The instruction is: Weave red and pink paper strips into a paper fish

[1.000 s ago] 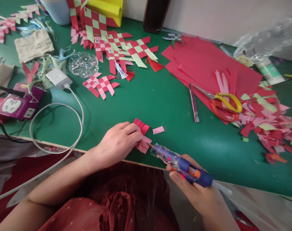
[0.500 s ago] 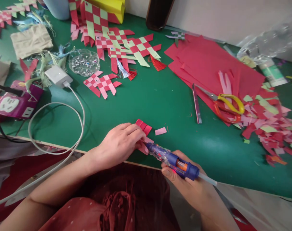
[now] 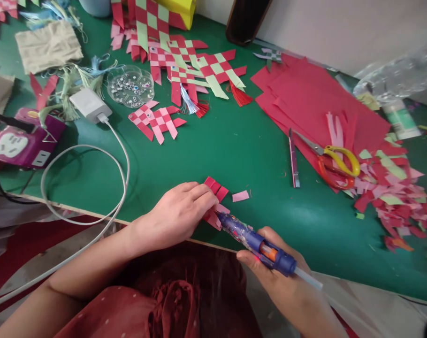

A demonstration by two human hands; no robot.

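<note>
My right hand [image 3: 275, 263] is wrapped round a blue hot glue gun [image 3: 240, 230], with a clear glue stick [image 3: 308, 278] poking out of its back end. The gun's nozzle points left and meets a red and pink woven paper piece [image 3: 217, 188] at the table's front edge. My left hand [image 3: 187, 209] is closed on that paper, its fingertips partly hidden behind the knuckles. Just right of the paper lies a small pink paper strip [image 3: 240, 195].
Finished woven paper fish [image 3: 157, 122] lie at the back, beside a round case of googly eyes [image 3: 131, 87]. Scissors [image 3: 340, 162], a craft knife [image 3: 293, 159], red sheets [image 3: 315, 98] and scraps [image 3: 400, 192] are right. A white cable [image 3: 125, 178] loops left from a charger [image 3: 90, 104].
The view has shifted slightly, so most things sit a little further right. Both hands keep their holds, with the glue gun's nozzle still at the woven paper.
</note>
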